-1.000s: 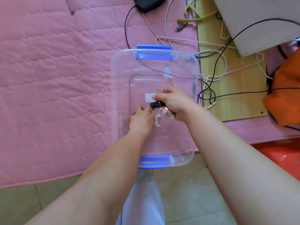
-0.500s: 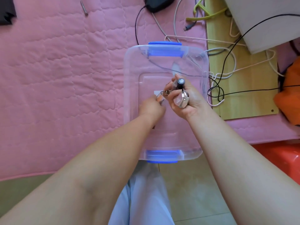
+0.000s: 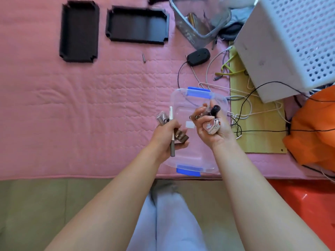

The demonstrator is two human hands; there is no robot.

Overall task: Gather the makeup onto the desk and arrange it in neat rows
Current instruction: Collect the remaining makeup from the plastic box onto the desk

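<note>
a: where's the makeup?
b: all in hand. the left hand (image 3: 167,135) grips a slim pencil (image 3: 171,132) with small brown and clear pieces; the right hand (image 3: 213,127) curls round a glass bottle (image 3: 211,126) and a black-capped tube (image 3: 214,109), both above the clear bin (image 3: 197,167).
a: so which step?
b: gathering, i'd say; nothing is laid out yet.
a: next?
b: probably carrying them to bare pink quilt (image 3: 81,105), near the black trays (image 3: 137,24), and setting them down singly.
</note>
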